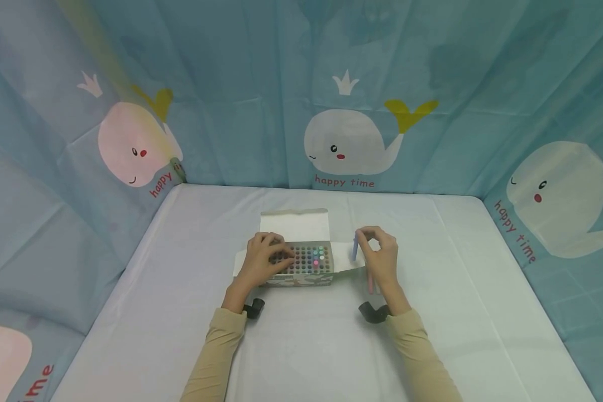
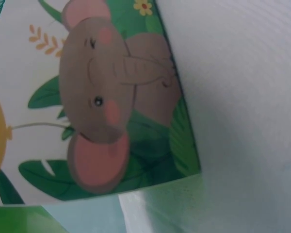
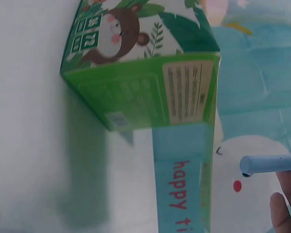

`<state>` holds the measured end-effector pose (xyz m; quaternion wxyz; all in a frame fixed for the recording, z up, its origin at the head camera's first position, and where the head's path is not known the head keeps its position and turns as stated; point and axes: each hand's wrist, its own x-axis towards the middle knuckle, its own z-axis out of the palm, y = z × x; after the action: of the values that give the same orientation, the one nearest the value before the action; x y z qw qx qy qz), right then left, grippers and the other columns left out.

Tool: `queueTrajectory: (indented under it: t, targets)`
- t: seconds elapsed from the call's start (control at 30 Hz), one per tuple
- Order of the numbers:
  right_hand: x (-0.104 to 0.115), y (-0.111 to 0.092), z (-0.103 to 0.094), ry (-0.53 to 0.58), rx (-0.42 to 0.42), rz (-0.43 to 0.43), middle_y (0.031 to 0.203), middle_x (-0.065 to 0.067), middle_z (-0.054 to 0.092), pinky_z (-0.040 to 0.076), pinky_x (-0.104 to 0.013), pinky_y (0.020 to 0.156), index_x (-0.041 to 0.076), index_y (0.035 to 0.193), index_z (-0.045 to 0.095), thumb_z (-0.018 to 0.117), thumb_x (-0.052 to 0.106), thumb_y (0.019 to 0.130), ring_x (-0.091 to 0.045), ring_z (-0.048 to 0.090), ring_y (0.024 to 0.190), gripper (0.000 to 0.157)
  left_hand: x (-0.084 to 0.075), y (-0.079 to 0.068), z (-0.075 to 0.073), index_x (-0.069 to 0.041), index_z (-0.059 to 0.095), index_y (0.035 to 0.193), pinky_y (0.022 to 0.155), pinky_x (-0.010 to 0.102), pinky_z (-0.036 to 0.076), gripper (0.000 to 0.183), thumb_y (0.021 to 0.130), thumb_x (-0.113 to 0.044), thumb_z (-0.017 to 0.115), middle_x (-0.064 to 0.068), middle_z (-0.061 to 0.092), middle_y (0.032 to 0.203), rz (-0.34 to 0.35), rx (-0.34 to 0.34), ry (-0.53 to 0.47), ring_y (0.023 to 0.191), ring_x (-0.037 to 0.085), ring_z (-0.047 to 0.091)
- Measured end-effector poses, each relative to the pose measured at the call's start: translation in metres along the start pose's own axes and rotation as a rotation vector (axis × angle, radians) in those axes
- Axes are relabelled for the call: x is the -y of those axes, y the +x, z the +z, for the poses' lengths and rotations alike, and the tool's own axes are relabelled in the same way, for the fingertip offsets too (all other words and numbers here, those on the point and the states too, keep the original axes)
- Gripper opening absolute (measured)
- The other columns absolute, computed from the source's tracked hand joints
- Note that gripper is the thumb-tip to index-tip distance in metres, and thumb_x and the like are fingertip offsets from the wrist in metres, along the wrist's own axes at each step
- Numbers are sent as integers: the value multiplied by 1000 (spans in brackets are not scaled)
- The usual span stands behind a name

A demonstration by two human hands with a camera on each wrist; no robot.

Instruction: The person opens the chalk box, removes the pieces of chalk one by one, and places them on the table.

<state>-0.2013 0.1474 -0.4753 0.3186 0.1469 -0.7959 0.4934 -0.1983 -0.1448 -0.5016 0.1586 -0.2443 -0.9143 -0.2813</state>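
Note:
A cardboard box (image 1: 296, 280) with animal pictures stands with its lid raised. Inside is a grid of round holes, mostly dark, with several coloured marker ends (image 1: 316, 262) at its right side. My left hand (image 1: 261, 259) rests over the left end of the box, fingers and thumb spread above the holes. To the right of the box, my right hand (image 1: 380, 254) pinches a slim blue marker (image 1: 354, 248), held upright over the side flap. In the right wrist view the same blue marker lies across the fingertips (image 3: 287, 187).
A pink stick (image 1: 370, 282) and a pale one lie on the white table (image 1: 311, 346) beneath my right wrist. The box's lid (image 1: 295, 225) leans up at the back, and a flap (image 1: 345, 255) juts out to the right. Whale-print curtains (image 1: 261, 128) surround the table.

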Motion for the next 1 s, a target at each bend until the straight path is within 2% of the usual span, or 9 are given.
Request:
queueTrajectory:
  t: [0.2,0.37,0.6,0.77,1.0]
  targets:
    - [-7,-2,-11,-39,54,48,74,-6,68,41,-40,91,4,88,67,66,14,87,-11,57,70,9,0,0,-1,-30,71,85,99,51,29,8,79,-35,74,-2,54,106,-6,0,-3,104,23,41]
    - [-15,-4,-21,-76,121,132,73,-5,67,42,-45,93,6,89,67,66,20,87,-11,57,70,13,0,0,0,-30,71,86,98,51,29,9,78,-34,74,-2,54,106,14,-10,-7,102,23,41]
    - [-22,-4,-38,-217,214,296,76,-6,67,46,-34,69,9,92,67,62,35,89,-20,59,75,27,1,0,0,-30,71,86,98,51,29,9,78,-35,74,-2,54,106,17,-13,-6,103,24,41]
    - [-29,-3,-49,-326,306,362,74,-7,67,44,-27,62,7,91,66,60,38,90,-23,60,75,32,1,0,0,-31,70,86,98,50,29,9,79,-36,74,-2,54,107,5,-8,-4,103,23,41]
    - [-39,-5,-61,-439,428,454,78,-10,67,42,-26,58,3,90,66,60,37,90,-19,55,66,34,0,0,0,-30,71,86,99,51,28,8,80,-35,73,-1,54,107,-6,1,-18,103,24,41]
